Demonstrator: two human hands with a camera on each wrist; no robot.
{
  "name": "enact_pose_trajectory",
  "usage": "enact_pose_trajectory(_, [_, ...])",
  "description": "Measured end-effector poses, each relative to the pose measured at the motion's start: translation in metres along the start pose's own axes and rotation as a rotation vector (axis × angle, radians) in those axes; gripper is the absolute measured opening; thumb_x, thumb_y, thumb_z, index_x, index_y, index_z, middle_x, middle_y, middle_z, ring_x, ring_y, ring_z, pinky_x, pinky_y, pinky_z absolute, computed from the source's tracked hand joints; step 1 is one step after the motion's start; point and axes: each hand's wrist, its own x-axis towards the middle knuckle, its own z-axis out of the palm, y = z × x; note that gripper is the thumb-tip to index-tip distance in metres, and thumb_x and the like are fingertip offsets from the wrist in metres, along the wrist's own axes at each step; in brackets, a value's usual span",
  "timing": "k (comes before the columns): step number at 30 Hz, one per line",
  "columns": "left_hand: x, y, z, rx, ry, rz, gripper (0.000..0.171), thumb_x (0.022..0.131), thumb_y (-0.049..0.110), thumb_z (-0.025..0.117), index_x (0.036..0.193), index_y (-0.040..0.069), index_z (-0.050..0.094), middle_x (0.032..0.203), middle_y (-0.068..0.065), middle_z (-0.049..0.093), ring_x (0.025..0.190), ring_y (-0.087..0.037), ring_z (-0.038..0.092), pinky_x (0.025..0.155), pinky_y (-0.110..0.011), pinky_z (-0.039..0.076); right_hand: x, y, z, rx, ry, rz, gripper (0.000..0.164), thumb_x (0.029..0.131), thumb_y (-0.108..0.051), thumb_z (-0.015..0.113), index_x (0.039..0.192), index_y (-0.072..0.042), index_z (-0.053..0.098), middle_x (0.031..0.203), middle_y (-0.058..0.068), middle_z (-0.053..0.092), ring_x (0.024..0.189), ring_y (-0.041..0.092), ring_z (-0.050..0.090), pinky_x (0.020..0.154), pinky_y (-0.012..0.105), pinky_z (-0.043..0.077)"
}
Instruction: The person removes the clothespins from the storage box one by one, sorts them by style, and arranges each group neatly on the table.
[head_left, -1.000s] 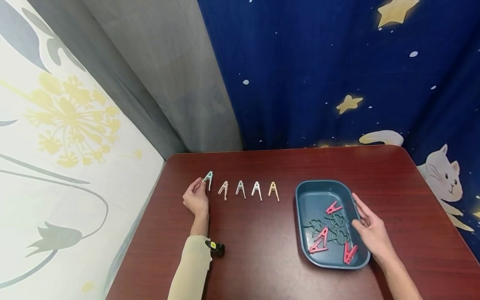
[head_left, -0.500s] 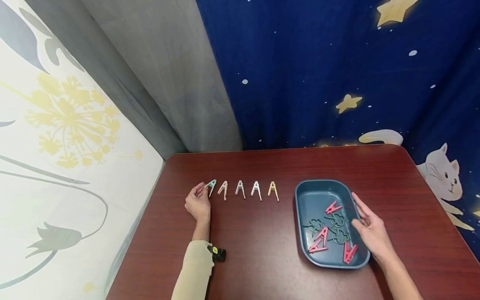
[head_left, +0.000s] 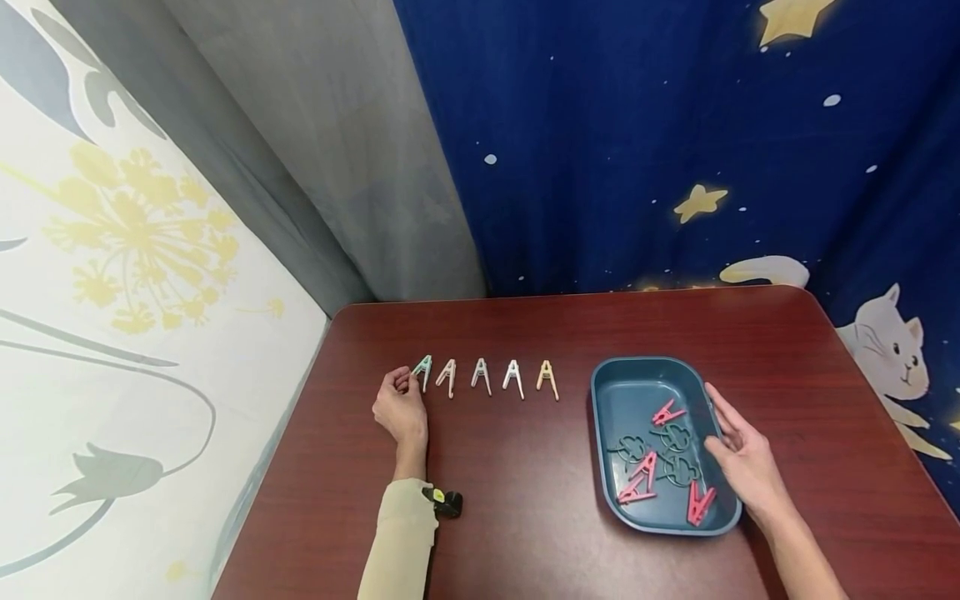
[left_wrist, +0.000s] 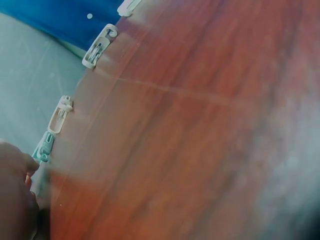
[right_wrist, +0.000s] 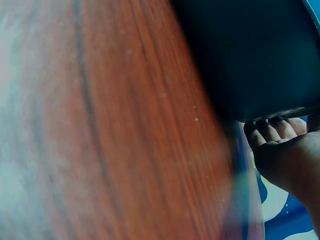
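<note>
My left hand (head_left: 401, 408) pinches one leg of a mint-green clothespin (head_left: 424, 368) at the left end of a row. To its right, legs toward me, lie a pale pink clothespin (head_left: 447, 377), a grey one, a white one and a yellow clothespin (head_left: 547, 377). In the left wrist view, fingertips meet the green clothespin (left_wrist: 46, 146). My right hand (head_left: 750, 467) grips the right side of a dark blue tub (head_left: 596, 450), thumb over the rim. Inside lie several pink clothespins (head_left: 700, 504) and dark green clover-shaped rings (head_left: 678, 469). The right wrist view shows fingers against the tub's outer wall (right_wrist: 260, 55).
Everything stands on a reddish-brown wooden table (head_left: 517, 483) with rounded back corners. A patterned wall (head_left: 150, 400) borders it at left. Behind hang a grey curtain (head_left: 360, 167) and a blue starry curtain (head_left: 600, 150).
My left hand has brought the green clothespin down toward me and slightly right, level with the others in the row. The right hand and tub have stayed in place.
</note>
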Motion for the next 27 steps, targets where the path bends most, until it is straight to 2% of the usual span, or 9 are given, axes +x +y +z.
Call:
enact_pose_trajectory(6, [-0.001,0.000,-0.001,0.014,0.015,0.013,0.012,0.092,0.007,0.081,0.103,0.010,0.081,0.095,-0.004,0.081,0.086,-0.025,0.077,0.089,-0.050,0.052,0.000,-0.002,0.000,-0.009,-0.001,0.006,0.075,0.103,0.007,0.056,0.169,-0.017,0.031,0.160,0.026,0.040,0.125,-0.017,0.049,0.092,0.004,0.043])
enact_pose_trajectory(14, [-0.001,-0.002,0.000,0.062,-0.003,0.006,0.016,0.090,0.005,0.078,0.105,0.010,0.078,0.098,-0.002,0.081,0.086,-0.028,0.072,0.084,-0.052,0.049,0.000,-0.002,0.000,-0.008,0.006,-0.009,0.075,0.102,0.007,0.056,0.168,-0.016,0.031,0.159,0.027,0.041,0.122,-0.016,0.053,0.090,0.005,0.045])
enact_pose_trajectory(21, [-0.001,-0.001,-0.002,0.019,0.004,-0.002,0.025,0.084,-0.002,0.077,0.107,0.008,0.076,0.104,-0.010,0.073,0.092,-0.032,0.067,0.087,-0.055,0.048,0.001,0.000,-0.001,-0.007,-0.004,0.008,0.075,0.103,0.007,0.055,0.169,-0.017,0.029,0.161,0.026,0.039,0.126,-0.016,0.049,0.092,0.004,0.043])
enact_pose_trajectory(24, [-0.003,0.003,-0.004,0.012,0.029,0.002,0.028,0.085,-0.003,0.072,0.111,0.007,0.073,0.107,-0.015,0.070,0.095,-0.034,0.064,0.088,-0.056,0.047,0.000,0.000,-0.001,-0.004,-0.003,0.013,0.074,0.103,0.007,0.055,0.169,-0.017,0.029,0.161,0.026,0.039,0.126,-0.016,0.048,0.093,0.004,0.043])
enact_pose_trajectory(27, [-0.003,0.016,-0.004,-0.015,0.068,0.039,0.032,0.087,-0.003,0.067,0.117,0.006,0.069,0.110,-0.021,0.066,0.100,-0.038,0.060,0.089,-0.056,0.045,0.000,0.000,-0.001,0.002,-0.005,0.015,0.074,0.104,0.006,0.055,0.169,-0.018,0.029,0.161,0.026,0.038,0.127,-0.017,0.048,0.093,0.004,0.043])
